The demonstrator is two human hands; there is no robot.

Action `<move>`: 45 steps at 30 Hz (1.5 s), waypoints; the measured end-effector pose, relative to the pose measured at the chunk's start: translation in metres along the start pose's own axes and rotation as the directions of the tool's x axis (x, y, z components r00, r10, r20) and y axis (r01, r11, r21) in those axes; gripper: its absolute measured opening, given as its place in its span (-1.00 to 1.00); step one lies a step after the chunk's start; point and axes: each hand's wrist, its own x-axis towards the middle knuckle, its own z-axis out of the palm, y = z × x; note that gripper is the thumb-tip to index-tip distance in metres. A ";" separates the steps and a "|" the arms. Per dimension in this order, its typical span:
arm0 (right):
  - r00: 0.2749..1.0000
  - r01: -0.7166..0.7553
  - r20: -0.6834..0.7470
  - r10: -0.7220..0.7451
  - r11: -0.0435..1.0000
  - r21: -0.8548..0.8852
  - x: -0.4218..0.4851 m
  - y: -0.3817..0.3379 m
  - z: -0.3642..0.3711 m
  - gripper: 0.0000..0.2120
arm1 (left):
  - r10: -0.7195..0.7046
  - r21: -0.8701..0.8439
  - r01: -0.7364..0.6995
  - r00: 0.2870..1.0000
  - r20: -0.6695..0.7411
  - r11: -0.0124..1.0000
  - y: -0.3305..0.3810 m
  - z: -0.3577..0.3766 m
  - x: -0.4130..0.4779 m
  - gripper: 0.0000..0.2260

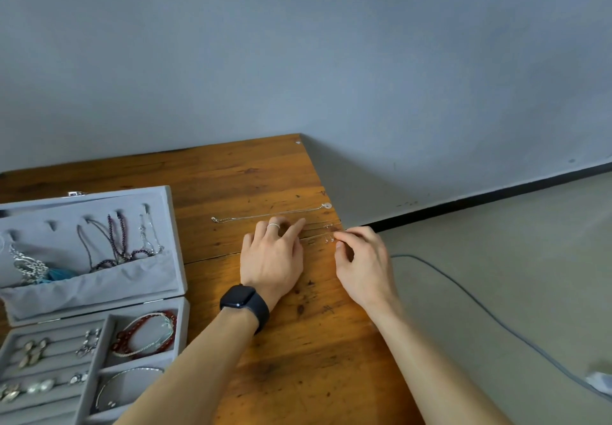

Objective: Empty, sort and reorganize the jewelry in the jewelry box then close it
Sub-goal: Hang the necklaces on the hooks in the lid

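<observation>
Currently sorting: fine pieces laid out right of the jewelry box (183, 315)

Emptying-and-sorting step, early by the look of it. Jewelry box open at the left end of the bench (265, 173), lid (159, 226) propped up with necklaces hung inside. Tray compartments loaded with earrings, red bead bracelet (145, 328) and bangle (132, 371).

Well right of the box: pendant necklace (271, 215) stretched straight, on the wall side. Just nearer, thin chain (314, 235) and small earrings (329, 240), close to the bench's right edge.

Left hand (273, 254), right of the box: palm down, fingers spread and mostly straight, index tip pressing the bench at the thin chain. Grip loose, holding nothing.

Right hand (362, 260), farther right of the box: fingers curled, thumb and forefinger tips brought together at the chain's far end. Actual hold on the chain too small to tell.

Next, probably: straighten the chain parallel to the pendant necklace, then back left to the box for more. Calls for a fine pinch and a light pull. Risk of kinking the chain or dragging the earrings off the edge.
</observation>
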 end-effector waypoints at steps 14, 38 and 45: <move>1.000 0.026 0.018 -0.025 0.999 -0.047 -0.003 -0.003 -0.001 -0.73 | -0.056 0.129 0.043 0.994 0.097 0.991 -0.005 -0.009 -0.010 -0.57; 0.991 0.104 0.074 -0.108 0.993 0.054 -0.150 -0.058 -0.044 -0.73 | 0.005 0.114 -0.034 0.969 0.248 0.993 -0.010 -0.104 -0.134 -0.55; 0.971 0.172 0.139 -0.194 0.973 0.157 -0.203 -0.115 -0.053 -0.72 | -0.085 0.082 0.077 0.992 0.096 0.994 -0.065 -0.158 -0.203 -0.59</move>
